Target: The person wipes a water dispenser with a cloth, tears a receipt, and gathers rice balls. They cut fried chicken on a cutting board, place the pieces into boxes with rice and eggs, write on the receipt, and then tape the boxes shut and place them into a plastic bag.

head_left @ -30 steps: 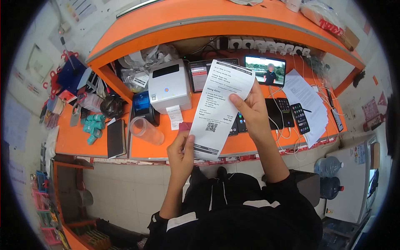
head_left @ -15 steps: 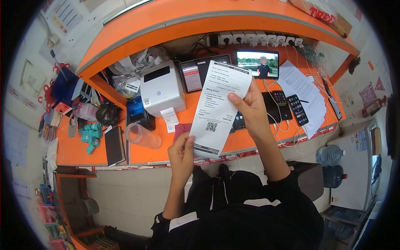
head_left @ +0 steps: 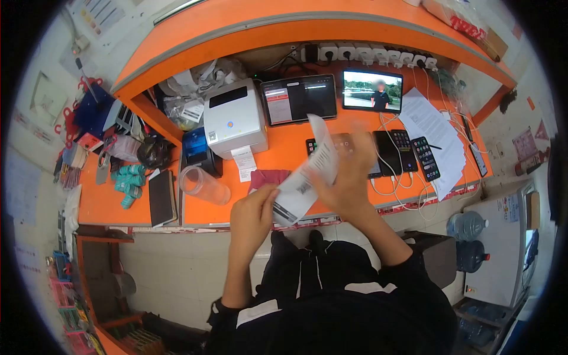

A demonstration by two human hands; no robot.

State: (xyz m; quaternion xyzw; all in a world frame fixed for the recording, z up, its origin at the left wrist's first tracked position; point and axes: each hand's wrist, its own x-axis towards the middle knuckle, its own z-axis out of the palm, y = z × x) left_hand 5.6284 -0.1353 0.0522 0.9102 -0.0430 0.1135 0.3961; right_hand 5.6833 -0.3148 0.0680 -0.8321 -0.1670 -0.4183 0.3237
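Observation:
A long printed receipt (head_left: 294, 200) is held above the desk's front edge, curled and bent, with its upper end pointing up. My left hand (head_left: 251, 216) pinches its lower left corner between thumb and fingers. Against the right side of the paper, my right hand (head_left: 350, 192) is smeared by motion, so its grip cannot be made out. Behind the receipt lies a folded dark pink item (head_left: 267, 178), partly hidden. A white label printer (head_left: 235, 121) stands beyond my left hand, with a short printed slip (head_left: 244, 164) in front of it.
An orange desk (head_left: 118, 213) carries a clear plastic cup (head_left: 204, 185), a black notebook (head_left: 163, 198), a tablet (head_left: 299, 99), a lit screen (head_left: 371, 92), several phones (head_left: 425, 158) with cables, and loose papers (head_left: 435, 127). Water jugs (head_left: 467, 226) stand at the right.
The receipt was flat and stretched between both hands; now it is curled and lower on its right side. My right hand has moved down from its upper edge and blurred.

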